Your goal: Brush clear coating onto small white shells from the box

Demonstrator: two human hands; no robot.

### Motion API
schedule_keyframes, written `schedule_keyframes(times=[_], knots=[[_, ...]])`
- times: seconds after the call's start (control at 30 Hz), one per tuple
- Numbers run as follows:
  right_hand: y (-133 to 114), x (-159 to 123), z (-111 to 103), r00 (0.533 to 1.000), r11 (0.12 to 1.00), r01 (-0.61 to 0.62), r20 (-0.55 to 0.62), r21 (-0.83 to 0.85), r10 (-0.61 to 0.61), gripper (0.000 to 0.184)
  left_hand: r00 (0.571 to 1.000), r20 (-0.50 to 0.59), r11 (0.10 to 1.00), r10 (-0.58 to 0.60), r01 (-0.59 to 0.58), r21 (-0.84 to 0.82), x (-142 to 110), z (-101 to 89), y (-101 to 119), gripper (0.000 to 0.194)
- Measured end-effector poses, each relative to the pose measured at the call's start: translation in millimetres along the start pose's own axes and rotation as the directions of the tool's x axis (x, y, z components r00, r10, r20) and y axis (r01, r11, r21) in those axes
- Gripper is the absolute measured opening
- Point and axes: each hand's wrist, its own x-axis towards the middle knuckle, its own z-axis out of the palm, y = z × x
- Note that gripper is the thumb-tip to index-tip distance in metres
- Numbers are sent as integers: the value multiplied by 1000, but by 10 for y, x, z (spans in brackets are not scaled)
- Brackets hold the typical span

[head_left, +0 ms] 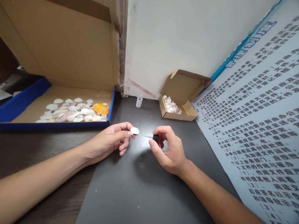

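My left hand (pixel 116 138) pinches a small white seashell (pixel 135 131) between thumb and fingertips, above the dark grey mat. A dark patch shows along the shell's lower edge. To the right, my right hand (pixel 167 147) is closed on a black bottle cap (pixel 155 137). From this cap a thin, pale stem points left towards the shell; its tip looks very near or against the shell, and I cannot tell whether they touch. Farther back, a small clear bottle (pixel 139 101) with a printed label stands upright on the mat, without a visible cap.
On the left, a large blue-edged cardboard box (pixel 21 104) lies open, holding many white shells and an orange scallop shell (pixel 101 108). A smaller open brown box (pixel 191 111) with shells sits at the back right. A printed panel (pixel 247 102) borders the right side.
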Motion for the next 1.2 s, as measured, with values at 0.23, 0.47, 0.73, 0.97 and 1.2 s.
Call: schedule_keyframes(times=[0.23,0.47,0.73,0.97,1.2], knots=[[-10,12,-10,1000,1000,-9,4,3,9,14,1000,4,1000,0,0,-6,-12,9,10,9],[-36,21,-11,1000,1000,-9,-29,-28,8,16,1000,-13,1000,-3,2,-6,-7,27,6,10],[-28,20,-6,999,998,9,-44,-56,-11,15,1000,-28,1000,-10,10,-4,-13,30,16,12],[-12,23,15,999,998,28,-44,-64,-31,17,1000,-30,1000,-9,9,-8,-14,19,4,11],[77,43,32,996,990,-70,-62,-119,63,17,987,115,987,110,-95,-127,-84,26,30,5]])
